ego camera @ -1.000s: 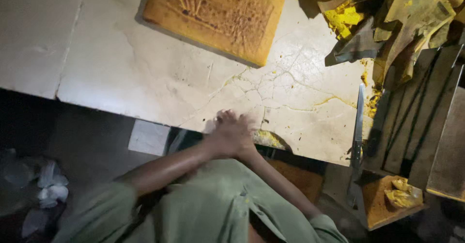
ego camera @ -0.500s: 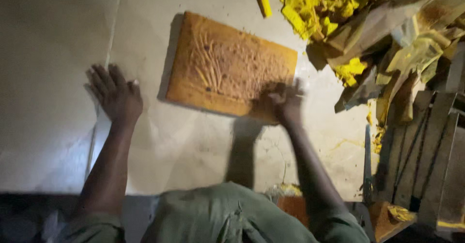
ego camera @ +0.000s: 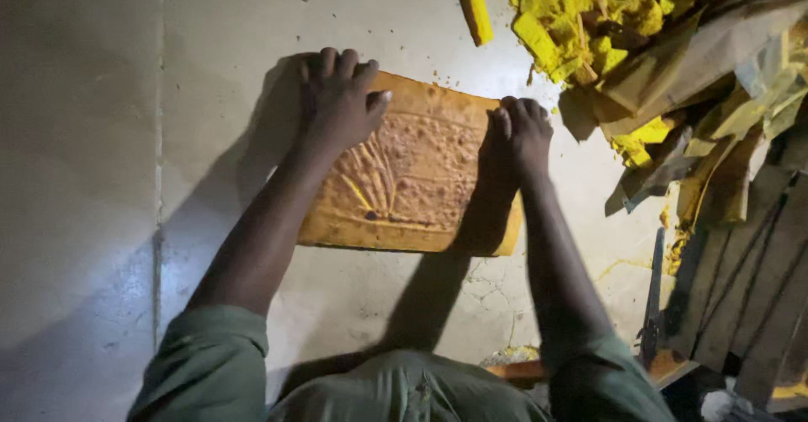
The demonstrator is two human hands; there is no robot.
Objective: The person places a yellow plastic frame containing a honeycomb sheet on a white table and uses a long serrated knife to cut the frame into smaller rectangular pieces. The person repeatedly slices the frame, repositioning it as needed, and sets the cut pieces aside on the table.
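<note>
An orange-yellow rectangular slab (ego camera: 412, 178) with a raised relief pattern lies flat on the pale stone floor (ego camera: 227, 35). My left hand (ego camera: 343, 100) rests on the slab's far left corner, fingers spread over the edge. At the slab's far right edge my right hand (ego camera: 523, 132) presses down, its fingers curled over that edge. Both arms reach forward from green sleeves.
A loose yellow strip (ego camera: 475, 6) lies beyond the slab. A heap of yellow scraps (ego camera: 589, 14) and crumpled brown sheets (ego camera: 715, 111) fills the upper right. Dark wooden planks (ego camera: 749, 287) and a long blade (ego camera: 654, 296) lie along the right side.
My left hand has moved from the bare floor onto the slab's far left corner. My right hand has shifted up to the slab's far right edge. The view has drawn closer.
</note>
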